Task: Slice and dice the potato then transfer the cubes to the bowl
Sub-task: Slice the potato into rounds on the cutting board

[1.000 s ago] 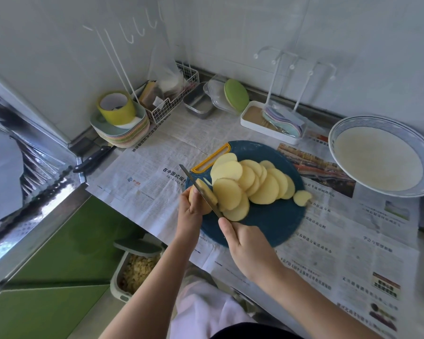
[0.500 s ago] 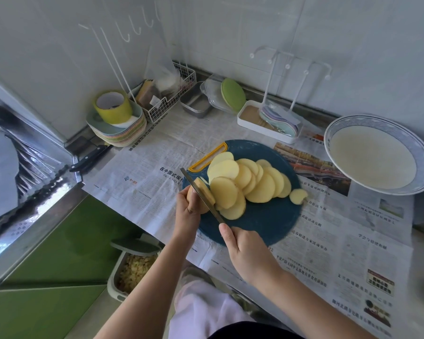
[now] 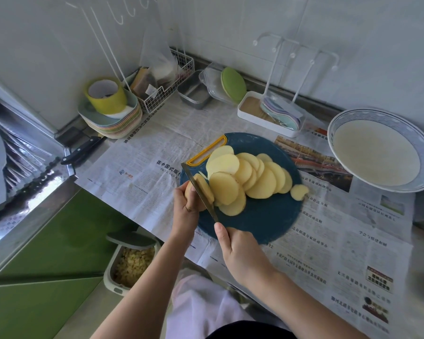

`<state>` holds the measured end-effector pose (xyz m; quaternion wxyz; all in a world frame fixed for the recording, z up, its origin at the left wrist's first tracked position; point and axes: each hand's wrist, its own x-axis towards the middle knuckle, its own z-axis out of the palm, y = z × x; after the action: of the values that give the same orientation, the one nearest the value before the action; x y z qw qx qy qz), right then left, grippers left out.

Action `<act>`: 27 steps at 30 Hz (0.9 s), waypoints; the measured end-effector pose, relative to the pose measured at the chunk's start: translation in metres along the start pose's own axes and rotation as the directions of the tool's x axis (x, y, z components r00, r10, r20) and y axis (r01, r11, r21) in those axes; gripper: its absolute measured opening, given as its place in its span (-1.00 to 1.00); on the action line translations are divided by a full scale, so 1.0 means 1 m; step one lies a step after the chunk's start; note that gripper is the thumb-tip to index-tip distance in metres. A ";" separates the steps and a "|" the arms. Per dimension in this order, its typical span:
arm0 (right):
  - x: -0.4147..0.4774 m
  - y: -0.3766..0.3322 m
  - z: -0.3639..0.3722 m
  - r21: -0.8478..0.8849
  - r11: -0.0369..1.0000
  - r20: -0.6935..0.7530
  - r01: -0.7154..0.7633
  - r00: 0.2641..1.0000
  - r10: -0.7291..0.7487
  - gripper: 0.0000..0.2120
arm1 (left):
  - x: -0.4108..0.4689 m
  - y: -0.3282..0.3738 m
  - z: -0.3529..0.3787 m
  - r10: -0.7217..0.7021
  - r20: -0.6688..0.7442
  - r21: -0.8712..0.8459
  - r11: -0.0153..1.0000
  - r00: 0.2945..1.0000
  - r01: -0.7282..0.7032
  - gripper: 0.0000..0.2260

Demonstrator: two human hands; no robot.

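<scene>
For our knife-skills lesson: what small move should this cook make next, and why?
Probably push the knife down to the board to finish this cut: the right hand holds the blade in the potato stub that the left hand grips.

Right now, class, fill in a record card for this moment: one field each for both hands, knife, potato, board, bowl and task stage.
Left hand: grips the uncut potato end
Right hand: holds the knife by its handle
Knife: blade in the potato end, mid-slice
Board: round, blue, on newspaper
Slices: overlapping row on the board, none diced
Bowl: right of the board, no potato inside
Stage: slicing; dicing not begun
</scene>
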<state>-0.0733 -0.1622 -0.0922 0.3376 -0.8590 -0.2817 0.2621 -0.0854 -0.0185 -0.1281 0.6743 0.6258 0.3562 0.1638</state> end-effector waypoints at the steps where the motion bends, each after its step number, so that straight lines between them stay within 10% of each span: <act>1: 0.001 -0.001 0.000 -0.004 1.000 0.005 -0.001 1.000 0.001 -0.52 | -0.001 0.003 0.000 0.023 0.005 -0.004 1.000 1.000 -0.023 -0.64; 19: 0.006 0.001 0.009 -0.113 0.994 -0.018 -0.007 1.000 0.005 -0.53 | 0.002 0.001 -0.007 0.023 0.039 0.008 1.000 0.999 -0.023 -0.84; 27: 0.012 0.002 0.010 -0.029 0.999 -0.039 -0.041 0.998 0.039 -0.47 | 0.002 0.002 -0.003 0.051 0.003 0.004 0.999 0.999 -0.051 -0.55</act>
<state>-0.0702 -0.1512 -0.1030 0.3249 -0.8743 -0.2618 0.2481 -0.0859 -0.0144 -0.1266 0.6691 0.6364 0.3394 0.1791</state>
